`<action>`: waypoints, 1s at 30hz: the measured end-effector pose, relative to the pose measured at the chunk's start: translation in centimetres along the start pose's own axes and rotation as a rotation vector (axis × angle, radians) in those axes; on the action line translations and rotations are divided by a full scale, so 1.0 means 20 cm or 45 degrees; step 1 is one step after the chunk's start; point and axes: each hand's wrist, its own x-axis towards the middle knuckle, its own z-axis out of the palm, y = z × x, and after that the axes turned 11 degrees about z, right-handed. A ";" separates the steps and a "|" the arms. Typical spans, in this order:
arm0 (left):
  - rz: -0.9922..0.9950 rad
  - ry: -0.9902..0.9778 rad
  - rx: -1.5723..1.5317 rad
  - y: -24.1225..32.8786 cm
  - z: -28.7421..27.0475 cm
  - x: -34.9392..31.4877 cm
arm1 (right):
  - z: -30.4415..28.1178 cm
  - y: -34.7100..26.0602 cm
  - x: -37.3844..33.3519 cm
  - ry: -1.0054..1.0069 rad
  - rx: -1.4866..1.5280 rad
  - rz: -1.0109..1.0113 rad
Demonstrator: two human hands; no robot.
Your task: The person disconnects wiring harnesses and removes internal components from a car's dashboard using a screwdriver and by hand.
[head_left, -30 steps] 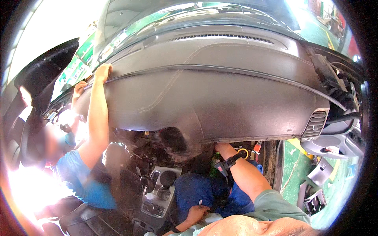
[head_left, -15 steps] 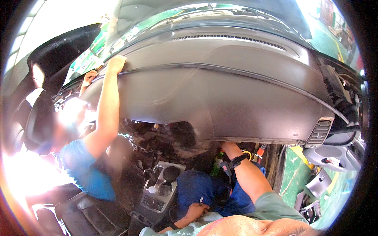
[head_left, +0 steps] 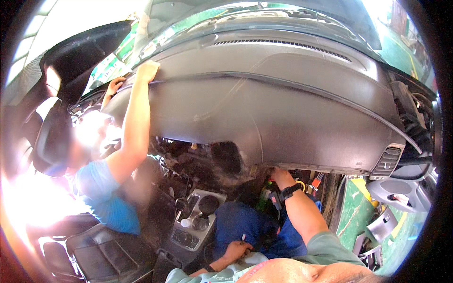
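Observation:
A large dark grey dashboard (head_left: 207, 104) stretches across the car in front of me. My right hand (head_left: 280, 175) reaches up under its lower edge; the fingers are hidden there. A black wrist strap with a small box (head_left: 281, 196) is on that arm. Down at my lap, my left hand (head_left: 237, 250) rests against my blue trousers (head_left: 245, 221), its fingers curled round a thin, white-tipped stick (head_left: 243, 237) whose kind I cannot make out.
At the left, a co-worker in a blue shirt (head_left: 113, 207) has one hand (head_left: 148, 70) on the dashboard's far-left top. Between us stands the centre console (head_left: 207, 233). An open door (head_left: 401, 188) is at the right; loose grey trim panels (head_left: 382, 225) lie on the green floor.
The whole view has shifted slightly, so the dashboard sits a little further right. Both my hands and the co-worker's keep nearly the same places.

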 end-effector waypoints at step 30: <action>-0.215 0.079 -0.162 0.22 -0.04 -0.01 | 0.00 0.03 0.05 0.042 -0.011 0.061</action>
